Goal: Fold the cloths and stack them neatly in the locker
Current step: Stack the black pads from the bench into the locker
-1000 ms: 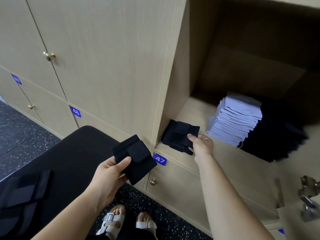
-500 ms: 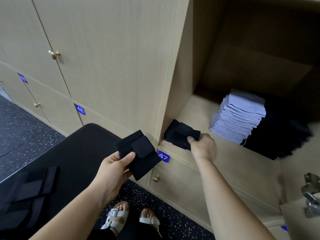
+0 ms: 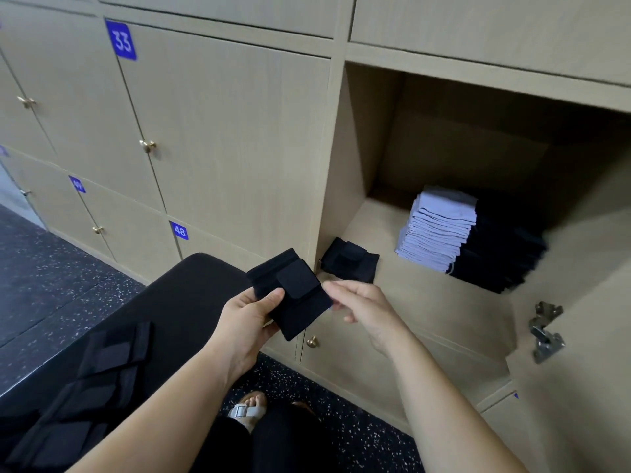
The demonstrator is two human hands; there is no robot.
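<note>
Two folded black cloths show. The held cloth [image 3: 293, 298] sits in the left hand [image 3: 247, 319], thumb pressed on top, in front of the open locker [image 3: 426, 302]. The second cloth [image 3: 350, 261] lies at the locker's front left corner. The right hand [image 3: 362, 307], loosely curled and holding nothing, hangs just beside the held cloth. Deeper inside, a pale stack [image 3: 440, 230] touches a dark stack [image 3: 502, 257]. Loose black cloths [image 3: 88, 387] lie on the bench [image 3: 177, 302].

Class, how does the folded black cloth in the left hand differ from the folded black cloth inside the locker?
The held folded black cloth is gripped by the left hand outside the locker; the locker's folded black cloth lies untouched on its floor. The held cloth is tilted in the air; the locker's lies flat. Both are black with a flap on top.
</note>
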